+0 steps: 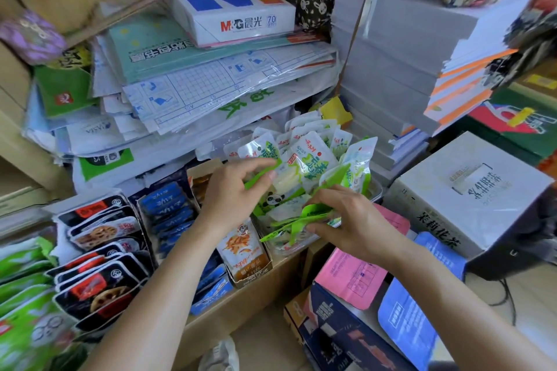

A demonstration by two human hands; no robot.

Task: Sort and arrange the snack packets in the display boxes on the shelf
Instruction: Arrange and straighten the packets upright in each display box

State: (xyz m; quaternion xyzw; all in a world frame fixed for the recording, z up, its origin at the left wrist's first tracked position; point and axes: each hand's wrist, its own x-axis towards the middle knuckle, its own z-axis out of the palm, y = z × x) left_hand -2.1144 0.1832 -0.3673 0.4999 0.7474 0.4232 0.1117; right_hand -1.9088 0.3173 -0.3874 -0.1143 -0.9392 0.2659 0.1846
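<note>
Several green-and-white snack packets [313, 156] stand crowded in a clear display tray [294, 245] right of centre. My left hand [232, 193] pinches the green edge of one packet at the tray's near left. Low at the tray's front, my right hand [346, 220] grips a bunch of green-edged packets [304, 220]. Left of the tray, an orange snack packet [244, 245] stands at the front of a cardboard display box [256, 275]. Further left sit a row of blue packets [168, 214] and black packets [99, 253] showing lotus root slices.
Green packets [21, 295] fill the far left edge. Stacked stationery sheets and an M&G paper ream [232, 13] pile up behind the boxes. Grey paper stacks [398, 63] rise at back right. A white carton [470, 190] and pink and blue packages [349, 277] sit at right.
</note>
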